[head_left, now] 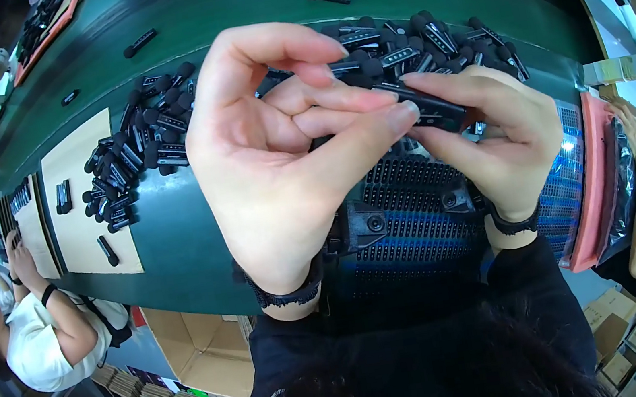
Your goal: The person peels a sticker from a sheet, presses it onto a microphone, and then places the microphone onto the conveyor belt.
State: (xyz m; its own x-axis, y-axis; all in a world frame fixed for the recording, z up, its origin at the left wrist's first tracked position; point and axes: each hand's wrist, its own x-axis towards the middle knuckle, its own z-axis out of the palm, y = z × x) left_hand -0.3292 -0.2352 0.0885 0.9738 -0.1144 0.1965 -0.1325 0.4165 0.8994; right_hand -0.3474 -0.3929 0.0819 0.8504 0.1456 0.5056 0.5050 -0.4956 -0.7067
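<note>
A small black clip-on microphone body is held up between my hands above the bench. My left hand pinches its left end between thumb and fingertips, with the other fingers curled. On the other end, the thumb and fingers of my right hand are closed around it. Behind my hands lies a heap of black microphones with round foam tips. Below them sits a tray filled with rows of small black parts, partly hidden by my wrists.
More microphones lie heaped on the left, partly over a cardboard sheet. Single ones lie farther back on the green bench. At right stands a pink tray. A cardboard box is below the bench. Co-workers sit on both sides.
</note>
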